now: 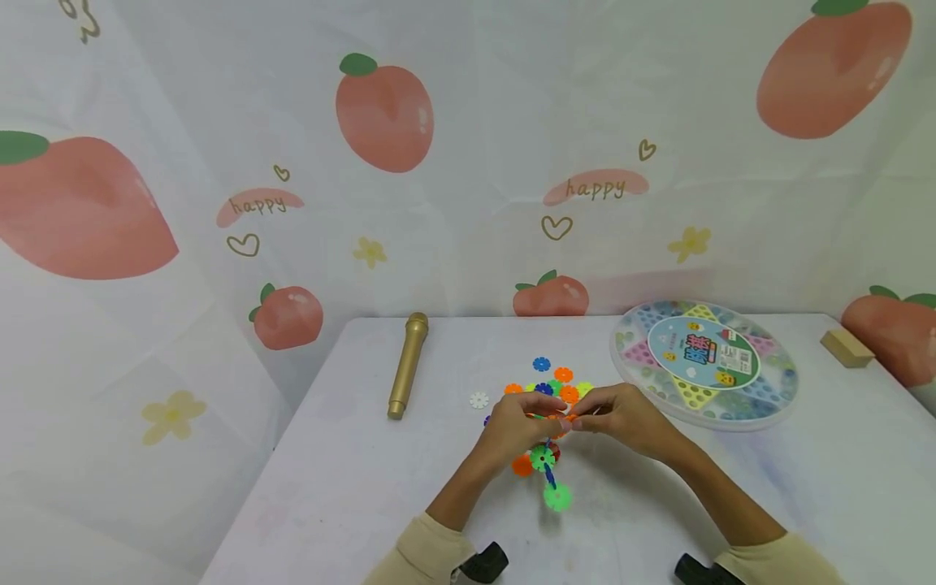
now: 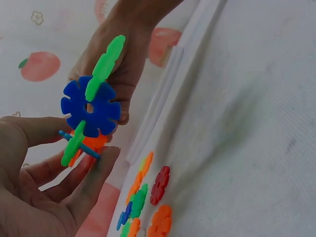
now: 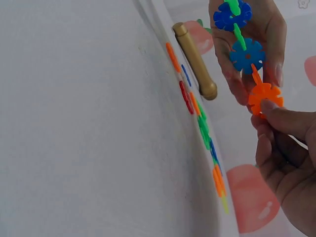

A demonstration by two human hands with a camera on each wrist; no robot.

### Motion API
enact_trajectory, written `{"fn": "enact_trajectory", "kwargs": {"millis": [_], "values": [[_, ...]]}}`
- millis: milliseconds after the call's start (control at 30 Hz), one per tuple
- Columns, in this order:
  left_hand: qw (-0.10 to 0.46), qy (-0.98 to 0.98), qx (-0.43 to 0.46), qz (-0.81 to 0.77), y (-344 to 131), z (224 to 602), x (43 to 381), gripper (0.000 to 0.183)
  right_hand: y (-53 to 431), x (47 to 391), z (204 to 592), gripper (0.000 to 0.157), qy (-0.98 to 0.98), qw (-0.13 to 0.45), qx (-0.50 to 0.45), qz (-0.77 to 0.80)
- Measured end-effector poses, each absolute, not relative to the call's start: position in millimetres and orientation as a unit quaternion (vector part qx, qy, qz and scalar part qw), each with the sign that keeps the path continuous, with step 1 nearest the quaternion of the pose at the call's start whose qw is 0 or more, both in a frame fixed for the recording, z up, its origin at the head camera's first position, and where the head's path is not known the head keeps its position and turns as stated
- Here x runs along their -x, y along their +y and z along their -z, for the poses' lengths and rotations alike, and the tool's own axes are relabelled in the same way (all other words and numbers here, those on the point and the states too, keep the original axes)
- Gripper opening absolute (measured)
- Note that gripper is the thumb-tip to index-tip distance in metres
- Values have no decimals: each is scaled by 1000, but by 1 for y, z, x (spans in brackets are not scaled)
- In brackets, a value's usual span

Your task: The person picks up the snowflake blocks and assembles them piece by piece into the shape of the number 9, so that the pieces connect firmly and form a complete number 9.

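Both hands are raised close together over the table's middle, at a chain of interlocked notched plastic discs. My left hand point(image 1: 512, 424) pinches the chain near a light-blue disc point(image 3: 248, 57). In the right wrist view, an orange disc point(image 3: 272, 93) at the chain's end is pinched between the thumb and fingers of my right hand point(image 3: 294, 158). From the left hand the chain hangs toward the table's near side, through a dark-blue disc point(image 2: 106, 116) to a bright green disc point(image 1: 557, 497) at its lower end.
Loose discs in several colours lie beyond and below the hands, among them a blue disc point(image 1: 541, 364) and a white disc point(image 1: 478, 400). A gold microphone-shaped stick point(image 1: 408, 366) lies to the left. At the right are a round game board point(image 1: 768, 406) and a wooden block point(image 1: 847, 348).
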State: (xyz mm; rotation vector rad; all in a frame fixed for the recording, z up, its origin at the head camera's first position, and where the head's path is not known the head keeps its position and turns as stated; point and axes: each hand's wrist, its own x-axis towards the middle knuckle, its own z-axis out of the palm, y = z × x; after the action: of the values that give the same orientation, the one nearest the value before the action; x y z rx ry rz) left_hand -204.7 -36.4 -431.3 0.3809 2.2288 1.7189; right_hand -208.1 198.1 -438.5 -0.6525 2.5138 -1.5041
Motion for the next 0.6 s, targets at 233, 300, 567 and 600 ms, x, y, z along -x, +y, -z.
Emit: {"fn": "enact_trajectory", "kwargs": {"millis": [233,300,567,600], "values": [[109,786,-132,-595,-40,431,203,18,191,209,441,13,850,68,216,476],[94,786,-126,-598,-44,430,204,16,189,209,442,17,851,75,218,472],[90,763,-95,-633,-57,426,203,18,180,213,447,22,848,140,228,457],[91,764,-95,-631,-58,426,203,18,178,214,447,23,847,145,233,455]]}}
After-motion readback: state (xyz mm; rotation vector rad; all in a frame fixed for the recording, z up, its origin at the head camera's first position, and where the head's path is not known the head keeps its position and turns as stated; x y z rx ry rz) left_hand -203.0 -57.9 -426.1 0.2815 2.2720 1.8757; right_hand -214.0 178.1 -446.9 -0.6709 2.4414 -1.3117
